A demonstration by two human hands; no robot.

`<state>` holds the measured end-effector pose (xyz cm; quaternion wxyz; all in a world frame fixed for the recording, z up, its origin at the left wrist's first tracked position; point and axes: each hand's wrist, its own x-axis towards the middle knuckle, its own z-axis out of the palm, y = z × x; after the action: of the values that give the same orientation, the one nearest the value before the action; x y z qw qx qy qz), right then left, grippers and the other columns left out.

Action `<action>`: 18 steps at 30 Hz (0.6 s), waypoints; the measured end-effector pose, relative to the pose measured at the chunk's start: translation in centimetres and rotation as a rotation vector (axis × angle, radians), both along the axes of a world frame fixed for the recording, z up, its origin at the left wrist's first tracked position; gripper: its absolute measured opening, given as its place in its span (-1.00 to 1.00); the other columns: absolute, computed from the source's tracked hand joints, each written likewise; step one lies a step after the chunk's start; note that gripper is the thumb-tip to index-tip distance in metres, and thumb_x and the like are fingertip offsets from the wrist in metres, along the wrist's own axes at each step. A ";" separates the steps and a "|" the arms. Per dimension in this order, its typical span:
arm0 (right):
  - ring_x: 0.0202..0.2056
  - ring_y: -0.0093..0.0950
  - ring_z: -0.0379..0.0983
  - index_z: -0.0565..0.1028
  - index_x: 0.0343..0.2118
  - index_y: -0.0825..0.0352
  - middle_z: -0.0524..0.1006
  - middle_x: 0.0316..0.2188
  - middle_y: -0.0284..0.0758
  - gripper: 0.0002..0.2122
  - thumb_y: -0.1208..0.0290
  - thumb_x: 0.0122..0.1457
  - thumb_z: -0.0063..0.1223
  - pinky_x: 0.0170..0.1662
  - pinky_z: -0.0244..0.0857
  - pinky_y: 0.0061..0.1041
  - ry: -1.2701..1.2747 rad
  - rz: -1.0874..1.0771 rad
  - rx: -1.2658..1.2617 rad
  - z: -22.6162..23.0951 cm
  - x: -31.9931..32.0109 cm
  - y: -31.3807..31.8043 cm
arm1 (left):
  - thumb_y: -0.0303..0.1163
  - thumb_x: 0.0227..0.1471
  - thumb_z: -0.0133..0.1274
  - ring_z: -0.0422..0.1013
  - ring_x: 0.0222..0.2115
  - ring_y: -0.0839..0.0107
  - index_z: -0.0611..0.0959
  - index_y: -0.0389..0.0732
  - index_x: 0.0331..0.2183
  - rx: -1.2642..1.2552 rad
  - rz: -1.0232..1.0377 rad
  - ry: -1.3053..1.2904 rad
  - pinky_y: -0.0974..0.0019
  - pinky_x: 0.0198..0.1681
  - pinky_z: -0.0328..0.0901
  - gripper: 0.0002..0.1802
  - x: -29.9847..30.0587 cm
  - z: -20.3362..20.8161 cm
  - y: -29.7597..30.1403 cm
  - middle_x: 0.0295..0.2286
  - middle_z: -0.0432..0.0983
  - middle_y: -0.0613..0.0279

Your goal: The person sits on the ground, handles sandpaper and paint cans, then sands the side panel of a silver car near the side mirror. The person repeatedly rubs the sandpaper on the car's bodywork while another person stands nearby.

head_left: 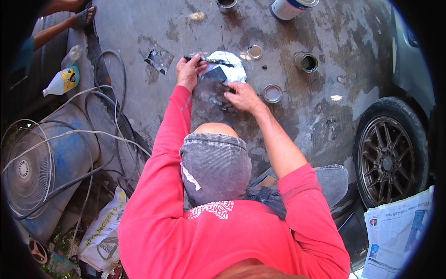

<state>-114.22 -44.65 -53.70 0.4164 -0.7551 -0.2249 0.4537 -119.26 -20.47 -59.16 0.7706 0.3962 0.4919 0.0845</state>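
My left hand [188, 73] is closed on a long, thin, dark tool [216, 61], which may be a putty knife; it points to the right across a white sheet or cloth [236, 72] on the ground. My right hand [242, 96] is closed near a dark, flat, square-edged piece [215, 74], like a spreader, which lies over the white material. Its grip is partly hidden by the fingers. Below, between both hands, a dark smeared patch [209, 93] shows; I cannot tell whether it is a board or stained ground.
Beyond my right hand stand a round lid [272, 93], a smaller lid [254, 52], an open can [306, 62] and a large paint can [289, 7]. A car wheel [389, 153] is at right. Cables [121, 83], a bottle [62, 81] and a fan [28, 165] lie left.
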 end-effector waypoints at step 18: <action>0.14 0.05 0.44 0.62 -0.03 0.29 0.62 -0.04 0.04 -0.62 0.31 0.08 0.05 0.33 0.23 -0.10 -0.135 0.333 -0.118 1.6 0.2 2.1 | -0.45 0.26 0.20 0.59 -0.42 0.28 0.53 -0.17 -0.11 -0.142 -0.138 -0.282 0.20 -0.33 0.52 -0.79 -2.7 0.6 3.5 -0.27 0.67 0.06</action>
<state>-114.06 -42.58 -52.12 0.2744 -0.7594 -0.3471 0.4769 -121.94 -16.94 -58.59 0.8619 0.3578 0.3555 0.0512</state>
